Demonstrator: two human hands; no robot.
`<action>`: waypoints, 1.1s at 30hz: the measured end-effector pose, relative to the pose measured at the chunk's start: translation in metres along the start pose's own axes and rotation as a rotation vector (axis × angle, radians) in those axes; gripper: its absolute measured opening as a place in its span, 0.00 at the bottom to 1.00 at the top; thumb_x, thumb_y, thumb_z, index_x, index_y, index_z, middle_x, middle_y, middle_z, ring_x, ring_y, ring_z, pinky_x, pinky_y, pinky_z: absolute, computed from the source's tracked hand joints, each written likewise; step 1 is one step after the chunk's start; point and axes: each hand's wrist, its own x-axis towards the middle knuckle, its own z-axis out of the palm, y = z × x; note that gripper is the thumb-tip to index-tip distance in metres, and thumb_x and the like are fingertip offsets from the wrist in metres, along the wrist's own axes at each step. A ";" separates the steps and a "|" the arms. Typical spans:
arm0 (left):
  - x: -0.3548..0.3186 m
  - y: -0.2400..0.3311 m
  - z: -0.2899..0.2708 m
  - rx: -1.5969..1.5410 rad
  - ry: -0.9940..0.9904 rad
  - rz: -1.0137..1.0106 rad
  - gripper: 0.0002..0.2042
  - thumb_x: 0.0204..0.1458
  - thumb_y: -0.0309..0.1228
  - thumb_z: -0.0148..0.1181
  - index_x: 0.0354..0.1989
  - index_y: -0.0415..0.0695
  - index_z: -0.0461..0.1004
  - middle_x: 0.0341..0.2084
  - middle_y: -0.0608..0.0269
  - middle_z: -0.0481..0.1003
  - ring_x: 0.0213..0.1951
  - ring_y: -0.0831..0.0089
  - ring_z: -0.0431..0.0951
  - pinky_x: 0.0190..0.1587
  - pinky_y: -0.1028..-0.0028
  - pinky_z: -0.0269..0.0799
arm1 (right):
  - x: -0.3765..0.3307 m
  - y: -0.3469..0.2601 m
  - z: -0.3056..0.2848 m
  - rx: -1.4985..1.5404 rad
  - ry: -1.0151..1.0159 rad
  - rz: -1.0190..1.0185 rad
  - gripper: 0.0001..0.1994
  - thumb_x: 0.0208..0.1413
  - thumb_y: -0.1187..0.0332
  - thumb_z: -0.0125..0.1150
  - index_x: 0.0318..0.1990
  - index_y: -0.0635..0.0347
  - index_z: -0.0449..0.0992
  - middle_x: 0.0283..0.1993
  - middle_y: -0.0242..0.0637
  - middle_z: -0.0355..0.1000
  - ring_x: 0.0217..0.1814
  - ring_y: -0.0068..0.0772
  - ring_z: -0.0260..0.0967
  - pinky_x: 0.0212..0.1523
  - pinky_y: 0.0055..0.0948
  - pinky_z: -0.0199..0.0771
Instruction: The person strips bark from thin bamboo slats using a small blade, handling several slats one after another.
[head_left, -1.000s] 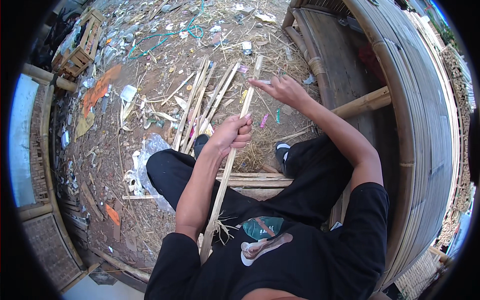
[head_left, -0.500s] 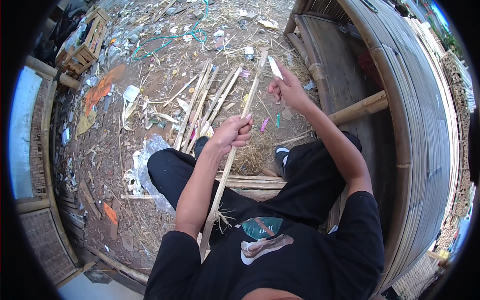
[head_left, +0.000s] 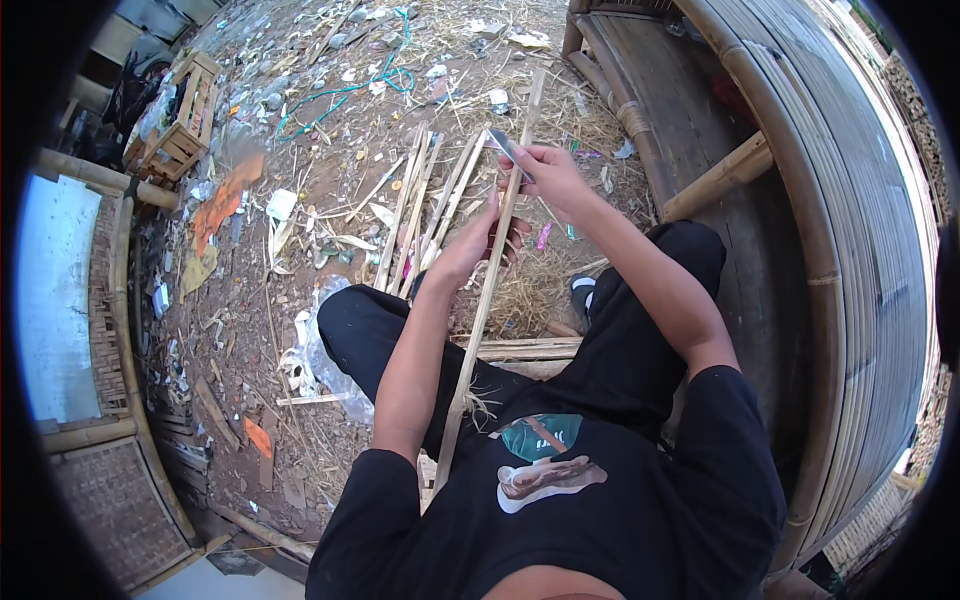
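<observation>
A long pale bamboo strip point(head_left: 485, 300) slants from my lap up and away past my hands, with frayed fibres point(head_left: 480, 402) near its lower end. My left hand point(head_left: 475, 240) is loosely wrapped around it at mid-length, thumb along one side and fingertips showing on the other. Just above, my right hand point(head_left: 548, 178) grips a knife point(head_left: 508, 155), its handle hidden in the fingers. The blade crosses the strip, pointing up and left. Whether its edge touches the wood, I cannot tell. Beyond my left knee lie several more bamboo strips point(head_left: 402, 205).
To my right stands a bamboo bench frame point(head_left: 720, 180) with a slatted side point(head_left: 850, 250). Litter and straw cover the dirt ground. A wooden crate point(head_left: 185, 120) sits far left, near a teal rope point(head_left: 385, 80). Clear plastic point(head_left: 340, 375) lies beside my left knee.
My right hand has brought the knife left and down onto the strip. The left hand has slid up the strip, its grip looser, and the view has shifted slightly.
</observation>
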 end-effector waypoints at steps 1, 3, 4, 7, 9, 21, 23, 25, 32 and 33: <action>-0.001 0.000 -0.006 0.166 0.184 0.063 0.27 0.65 0.52 0.39 0.35 0.37 0.73 0.19 0.65 0.72 0.21 0.77 0.72 0.25 0.78 0.67 | 0.003 -0.003 -0.003 -0.051 0.002 -0.045 0.17 0.65 0.59 0.53 0.47 0.67 0.75 0.42 0.35 0.73 0.37 0.30 0.76 0.42 0.32 0.79; -0.006 -0.008 -0.031 0.438 0.446 0.192 0.28 0.64 0.53 0.42 0.27 0.38 0.75 0.18 0.64 0.73 0.22 0.77 0.72 0.28 0.76 0.68 | 0.003 -0.018 0.002 -0.018 0.022 -0.038 0.17 0.64 0.59 0.53 0.48 0.67 0.75 0.42 0.36 0.73 0.38 0.30 0.76 0.42 0.32 0.80; -0.010 -0.005 -0.041 0.488 0.417 0.199 0.22 0.62 0.48 0.50 0.32 0.38 0.75 0.22 0.64 0.74 0.24 0.79 0.74 0.29 0.78 0.68 | 0.003 -0.024 0.000 0.001 0.058 -0.032 0.17 0.64 0.59 0.53 0.48 0.66 0.75 0.42 0.36 0.73 0.38 0.30 0.76 0.42 0.31 0.81; -0.048 0.014 -0.014 0.437 0.416 0.244 0.13 0.60 0.38 0.58 0.43 0.39 0.72 0.32 0.65 0.75 0.30 0.80 0.76 0.34 0.78 0.71 | 0.012 -0.035 -0.013 0.017 0.123 -0.074 0.17 0.65 0.60 0.53 0.47 0.67 0.76 0.40 0.35 0.71 0.36 0.32 0.77 0.40 0.33 0.82; -0.078 0.010 -0.007 0.334 0.341 0.172 0.16 0.64 0.41 0.50 0.46 0.39 0.71 0.33 0.63 0.75 0.31 0.77 0.77 0.37 0.77 0.73 | 0.021 -0.041 -0.028 0.020 0.191 -0.118 0.17 0.64 0.60 0.53 0.47 0.67 0.76 0.38 0.34 0.71 0.34 0.33 0.77 0.39 0.33 0.83; -0.182 -0.053 0.051 0.281 0.169 -0.223 0.11 0.62 0.36 0.54 0.44 0.40 0.69 0.18 0.74 0.65 0.17 0.87 0.64 0.19 0.83 0.61 | 0.059 -0.078 -0.150 -0.040 0.599 -0.229 0.16 0.57 0.52 0.63 0.34 0.56 0.79 0.22 0.30 0.68 0.20 0.28 0.64 0.21 0.32 0.64; -0.174 -0.055 0.055 0.185 0.296 -0.146 0.09 0.62 0.37 0.54 0.38 0.43 0.69 0.14 0.79 0.58 0.12 0.91 0.53 0.12 0.84 0.47 | 0.061 -0.071 -0.134 -0.194 0.656 -0.282 0.16 0.57 0.51 0.62 0.34 0.55 0.80 0.22 0.30 0.69 0.21 0.30 0.65 0.23 0.35 0.65; -0.154 -0.048 0.055 0.170 0.289 -0.122 0.09 0.62 0.37 0.54 0.39 0.44 0.69 0.14 0.79 0.58 0.12 0.91 0.53 0.13 0.84 0.47 | 0.050 -0.065 -0.122 -0.773 0.901 -0.415 0.17 0.56 0.48 0.61 0.41 0.50 0.83 0.33 0.43 0.79 0.26 0.41 0.74 0.29 0.39 0.71; -0.068 0.000 0.050 0.095 0.312 0.077 0.12 0.62 0.40 0.54 0.42 0.42 0.71 0.14 0.79 0.57 0.13 0.90 0.53 0.13 0.85 0.44 | -0.038 -0.042 -0.026 -0.461 0.269 -0.321 0.12 0.62 0.57 0.55 0.41 0.50 0.83 0.28 0.28 0.74 0.27 0.18 0.66 0.34 0.28 0.71; -0.056 0.005 0.050 0.112 0.317 0.125 0.11 0.62 0.39 0.55 0.40 0.43 0.70 0.14 0.79 0.57 0.12 0.90 0.53 0.13 0.85 0.44 | -0.045 -0.043 -0.020 -0.392 0.137 -0.219 0.13 0.63 0.57 0.54 0.41 0.51 0.82 0.31 0.27 0.75 0.29 0.19 0.68 0.36 0.28 0.72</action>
